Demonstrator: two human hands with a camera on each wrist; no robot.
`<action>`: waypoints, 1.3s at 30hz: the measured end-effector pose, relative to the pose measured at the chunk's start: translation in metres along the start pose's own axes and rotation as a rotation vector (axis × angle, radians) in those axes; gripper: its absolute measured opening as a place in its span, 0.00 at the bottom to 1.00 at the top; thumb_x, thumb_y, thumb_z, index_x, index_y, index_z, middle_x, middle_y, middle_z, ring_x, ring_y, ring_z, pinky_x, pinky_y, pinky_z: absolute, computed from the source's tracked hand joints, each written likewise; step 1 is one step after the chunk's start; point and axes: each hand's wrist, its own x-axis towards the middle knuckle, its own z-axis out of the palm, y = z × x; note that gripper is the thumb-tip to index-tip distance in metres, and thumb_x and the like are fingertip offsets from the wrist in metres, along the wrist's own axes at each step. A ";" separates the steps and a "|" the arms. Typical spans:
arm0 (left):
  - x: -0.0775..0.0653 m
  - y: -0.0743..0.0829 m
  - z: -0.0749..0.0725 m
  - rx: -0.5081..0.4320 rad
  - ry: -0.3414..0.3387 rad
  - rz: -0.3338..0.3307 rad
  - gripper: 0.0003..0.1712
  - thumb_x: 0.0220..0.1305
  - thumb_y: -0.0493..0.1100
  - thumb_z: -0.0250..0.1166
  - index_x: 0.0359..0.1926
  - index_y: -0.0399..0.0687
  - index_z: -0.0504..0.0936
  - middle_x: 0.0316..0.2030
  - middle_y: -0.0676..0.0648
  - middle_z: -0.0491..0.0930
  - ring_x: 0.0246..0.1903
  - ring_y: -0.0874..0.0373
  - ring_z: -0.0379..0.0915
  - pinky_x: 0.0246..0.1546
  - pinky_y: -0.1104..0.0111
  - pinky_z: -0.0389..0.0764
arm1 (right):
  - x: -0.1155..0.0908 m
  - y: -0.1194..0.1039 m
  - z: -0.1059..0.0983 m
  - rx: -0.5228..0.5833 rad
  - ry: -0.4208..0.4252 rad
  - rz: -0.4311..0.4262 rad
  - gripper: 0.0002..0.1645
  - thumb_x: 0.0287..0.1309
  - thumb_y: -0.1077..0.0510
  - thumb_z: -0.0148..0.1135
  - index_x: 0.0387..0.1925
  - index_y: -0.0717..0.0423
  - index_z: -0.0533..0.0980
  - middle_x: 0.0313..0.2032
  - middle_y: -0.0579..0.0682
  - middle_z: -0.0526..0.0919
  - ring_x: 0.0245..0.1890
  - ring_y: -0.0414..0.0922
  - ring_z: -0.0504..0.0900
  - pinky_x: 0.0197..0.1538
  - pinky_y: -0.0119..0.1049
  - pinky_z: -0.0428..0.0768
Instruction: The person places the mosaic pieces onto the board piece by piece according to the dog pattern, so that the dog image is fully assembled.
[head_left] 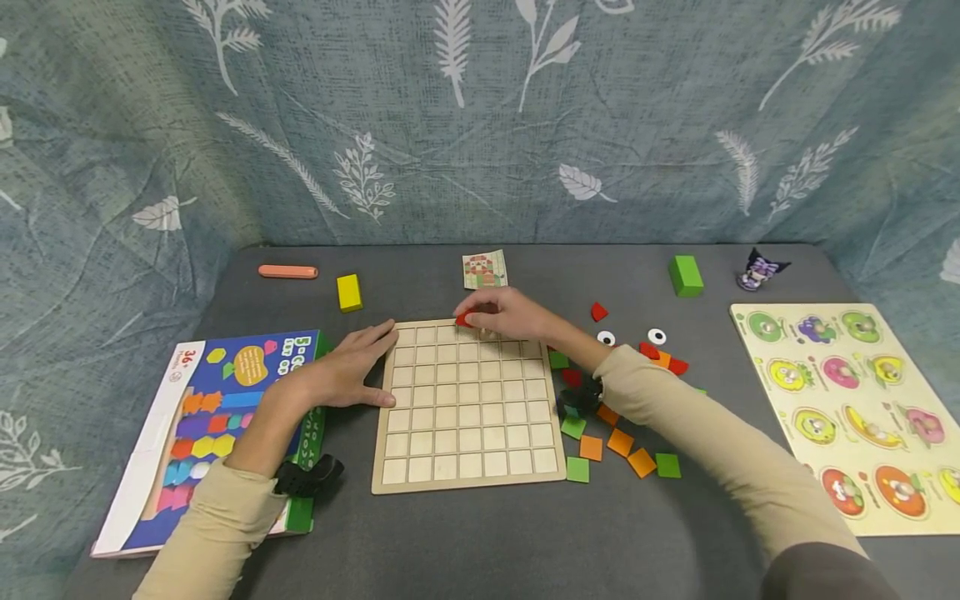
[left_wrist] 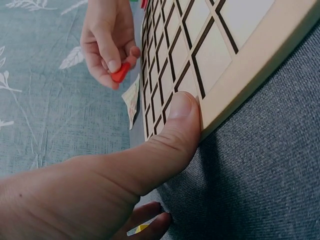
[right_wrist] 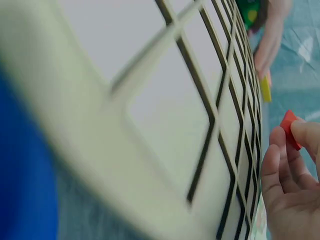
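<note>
Two hands worked at the board (head_left: pixel 468 487). The right hand (head_left: pixel 506 312) had thumb and fingers clamped on a red piece (head_left: pixel 463 318), at about the middle of the board's far edge; whether the piece touched wood, I could not tell. The left hand (head_left: pixel 341 367) was unclenched, fingers extended by the far left corner, thumb resting on the left rim.

Beyond the far edge, a strip of table (head_left: pixel 450 550) separated the board from the card (head_left: pixel 484 268). On the right, tiles (head_left: pixel 591 447) crowded close to the rim, leaving little room there. Left, a narrow gap ran between rim and box (head_left: pixel 247 358), partly under the left arm. Table stretched from the near edge toward the person.

Farther out were the yellow block (head_left: pixel 349 293), the green block (head_left: pixel 686 276) and, past the tiles, the fruit board (head_left: pixel 877 527).
</note>
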 end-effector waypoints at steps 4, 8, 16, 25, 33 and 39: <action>0.000 0.000 0.001 0.007 0.003 -0.005 0.55 0.61 0.55 0.67 0.75 0.33 0.47 0.76 0.33 0.41 0.73 0.31 0.37 0.69 0.37 0.51 | 0.006 -0.003 0.010 -0.029 -0.033 -0.039 0.15 0.69 0.62 0.53 0.53 0.61 0.79 0.45 0.56 0.80 0.33 0.41 0.73 0.37 0.31 0.71; 0.001 -0.001 0.002 0.017 0.003 -0.009 0.55 0.61 0.56 0.67 0.75 0.34 0.47 0.76 0.34 0.41 0.73 0.32 0.37 0.68 0.38 0.51 | 0.013 -0.008 0.016 -0.094 -0.036 -0.067 0.15 0.70 0.61 0.53 0.51 0.60 0.80 0.42 0.55 0.78 0.32 0.42 0.70 0.36 0.30 0.70; 0.002 -0.003 0.002 0.020 0.017 -0.010 0.57 0.59 0.58 0.67 0.75 0.34 0.47 0.76 0.34 0.41 0.73 0.31 0.37 0.69 0.37 0.50 | 0.032 -0.021 0.032 -0.245 -0.070 -0.138 0.14 0.68 0.60 0.55 0.50 0.59 0.81 0.40 0.54 0.78 0.32 0.41 0.67 0.38 0.28 0.67; 0.001 -0.002 0.003 0.022 0.013 -0.015 0.58 0.58 0.60 0.67 0.75 0.34 0.46 0.76 0.34 0.41 0.73 0.31 0.37 0.69 0.37 0.49 | 0.037 -0.024 0.041 -0.319 -0.099 -0.062 0.13 0.68 0.60 0.55 0.49 0.56 0.81 0.44 0.54 0.80 0.37 0.43 0.74 0.42 0.28 0.71; 0.003 -0.002 0.003 0.027 0.005 -0.015 0.59 0.57 0.59 0.68 0.75 0.34 0.46 0.76 0.34 0.40 0.73 0.31 0.36 0.69 0.37 0.49 | 0.037 -0.021 0.041 -0.296 -0.072 -0.068 0.06 0.66 0.60 0.58 0.43 0.55 0.77 0.40 0.52 0.82 0.37 0.42 0.77 0.42 0.27 0.73; 0.001 -0.001 0.002 0.001 -0.008 -0.016 0.60 0.56 0.58 0.70 0.75 0.34 0.45 0.76 0.34 0.38 0.74 0.31 0.35 0.69 0.36 0.48 | 0.037 -0.019 0.040 -0.344 -0.057 -0.108 0.08 0.66 0.59 0.59 0.43 0.56 0.80 0.41 0.54 0.76 0.38 0.43 0.73 0.41 0.26 0.70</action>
